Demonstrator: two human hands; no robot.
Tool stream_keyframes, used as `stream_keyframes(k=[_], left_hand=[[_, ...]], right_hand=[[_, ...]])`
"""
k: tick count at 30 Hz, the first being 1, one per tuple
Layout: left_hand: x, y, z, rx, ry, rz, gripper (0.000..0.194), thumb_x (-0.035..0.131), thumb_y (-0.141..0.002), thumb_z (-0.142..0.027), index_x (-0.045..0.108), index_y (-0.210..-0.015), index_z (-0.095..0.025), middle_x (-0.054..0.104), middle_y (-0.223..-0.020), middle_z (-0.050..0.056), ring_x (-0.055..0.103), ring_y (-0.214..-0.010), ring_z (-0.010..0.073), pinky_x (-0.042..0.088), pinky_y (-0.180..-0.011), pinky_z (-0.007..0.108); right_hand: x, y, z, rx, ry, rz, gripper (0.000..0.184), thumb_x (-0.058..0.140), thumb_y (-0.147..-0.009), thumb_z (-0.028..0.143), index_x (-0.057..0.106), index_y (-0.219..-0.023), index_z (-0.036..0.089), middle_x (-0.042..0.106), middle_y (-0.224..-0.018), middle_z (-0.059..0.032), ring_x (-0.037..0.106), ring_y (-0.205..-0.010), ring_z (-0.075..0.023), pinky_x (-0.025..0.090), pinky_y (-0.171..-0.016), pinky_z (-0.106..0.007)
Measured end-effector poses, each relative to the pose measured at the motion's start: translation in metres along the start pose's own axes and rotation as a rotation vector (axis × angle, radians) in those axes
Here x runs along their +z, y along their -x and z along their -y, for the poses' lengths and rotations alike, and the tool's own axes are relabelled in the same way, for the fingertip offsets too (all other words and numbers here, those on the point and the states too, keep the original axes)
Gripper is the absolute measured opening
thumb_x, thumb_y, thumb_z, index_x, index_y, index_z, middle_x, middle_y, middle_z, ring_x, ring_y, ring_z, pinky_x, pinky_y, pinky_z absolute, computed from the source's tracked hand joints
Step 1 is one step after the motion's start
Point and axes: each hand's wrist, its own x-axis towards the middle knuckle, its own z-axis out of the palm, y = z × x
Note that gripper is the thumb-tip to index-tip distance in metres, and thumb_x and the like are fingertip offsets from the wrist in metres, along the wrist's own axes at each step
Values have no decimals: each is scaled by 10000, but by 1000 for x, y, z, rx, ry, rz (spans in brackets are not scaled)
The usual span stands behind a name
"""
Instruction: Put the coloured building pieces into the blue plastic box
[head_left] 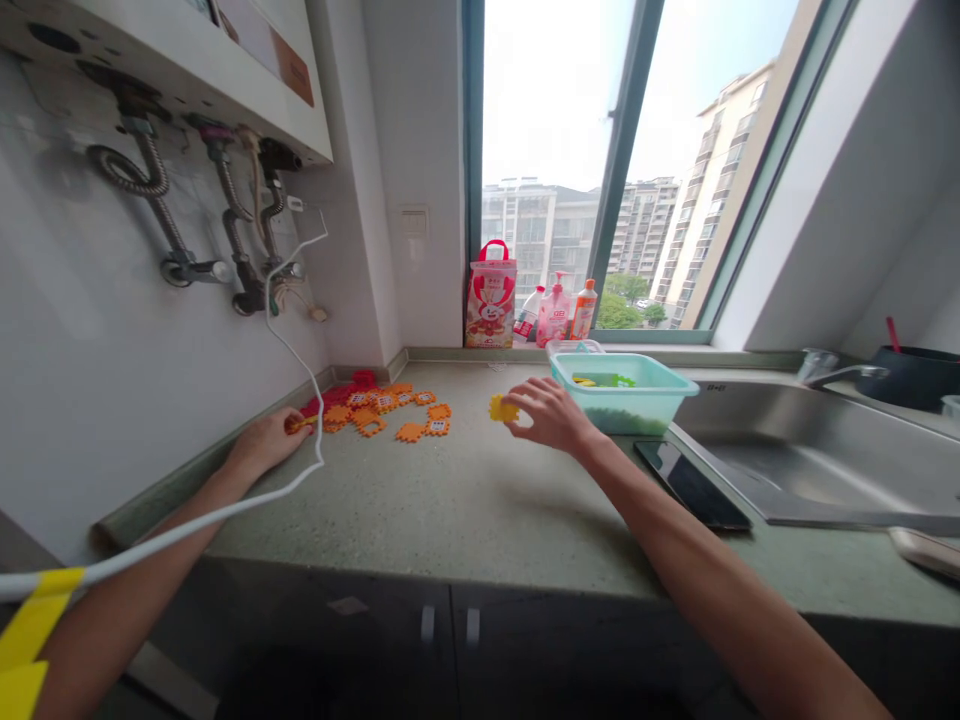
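My right hand (551,412) is raised above the counter, thumb and fingers pinching a yellow puzzle piece (501,408) with toothed edges. At the far left, my left hand (264,442) is closed on an orange-yellow puzzle piece (300,425), part of it hidden by the fingers. Beside that hand lie several orange puzzle pieces (411,432), some with printed white squares. Red puzzle pieces (363,379) are heaped behind them along the wall. A pale green plastic tub (637,410) stands just right of my right hand, with green and yellow pieces inside.
A white cable (294,362) hangs across my left arm and the counter (420,510). A dark phone (690,485) lies between the tub and the steel sink (847,470). A red-handled bag (491,300) and a pink pump bottle (553,315) stand by the window.
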Motion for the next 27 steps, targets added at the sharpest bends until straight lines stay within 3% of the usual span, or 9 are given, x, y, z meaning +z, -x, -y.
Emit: stream_keyframes(k=[5, 8, 10, 13, 16, 18, 20, 23, 27], left_hand=[[9, -9, 4, -15, 50, -47, 385, 622, -879, -530, 703, -1037, -188, 745, -960, 60, 674, -930, 293, 437, -778, 327], [7, -9, -1, -26, 120, -64, 369, 683, -822, -570, 716, -907, -212, 717, -858, 60, 674, -910, 337, 447, -761, 372], [2, -7, -6, -27, 169, -90, 365, 707, -794, -592, 713, -879, -237, 697, -832, 60, 669, -946, 373, 472, -784, 413], [-3, 1, -14, 52, 256, -249, 358, 699, -805, -594, 715, -972, -278, 702, -938, 57, 630, -1119, 411, 505, -919, 483], [1, 16, -36, 301, 346, -362, 342, 675, -851, -558, 710, -1043, -277, 703, -1124, 57, 604, -1218, 375, 483, -1066, 486], [6, 30, -65, 554, 407, -252, 283, 668, -892, -512, 715, -1017, -264, 701, -1201, 76, 634, -1194, 313, 496, -1086, 451], [10, 43, -104, 814, 435, -9, 251, 667, -935, -481, 728, -985, -243, 704, -1245, 95, 644, -1206, 266, 509, -1094, 411], [11, 54, -165, 1050, 478, 196, 266, 588, -1011, -447, 753, -1072, -247, 727, -1257, 93, 667, -1195, 231, 516, -1093, 384], [10, 47, -204, 1233, 366, 223, 472, 615, -998, -439, 606, -1455, -323, 590, -1534, 71, 540, -1413, 287, 402, -1213, 463]], right_hand=[[-56, 17, -42, 436, 415, -348, 371, 603, -973, 389, 707, -1282, 211, 698, -1263, -164, 578, -1153, -362, 384, -1036, -530], [-70, 35, -67, 691, 534, -331, 359, 624, -947, 429, 754, -1154, 166, 722, -1032, -208, 603, -1021, -384, 412, -935, -564], [-71, 41, -76, 761, 550, -280, 347, 655, -929, 448, 779, -1051, 148, 715, -917, -217, 611, -984, -395, 421, -902, -581], [-67, 34, -69, 672, 520, -316, 338, 641, -950, 425, 777, -1106, 157, 727, -1101, -234, 597, -1120, -414, 403, -971, -610], [-54, 14, -39, 429, 411, -350, 293, 577, -993, 332, 761, -1176, 198, 674, -1370, -175, 536, -1290, -386, 352, -1091, -600], [-37, 1, -13, 256, 278, -284, 255, 587, -988, 288, 772, -1154, 230, 686, -1384, -127, 556, -1283, -347, 363, -1116, -557], [-14, -8, 14, 136, 138, -174, 219, 620, -977, 272, 785, -1120, 260, 741, -1297, -96, 621, -1192, -306, 413, -1084, -505], [18, -11, 43, 114, 0, 5, 180, 660, -985, 359, 805, -1050, 274, 807, -1086, -78, 703, -1000, -275, 466, -1010, -469], [40, -2, 53, 115, -166, 195, 261, 705, -959, 491, 815, -1071, 282, 809, -1050, -78, 736, -964, -272, 526, -911, -406]])
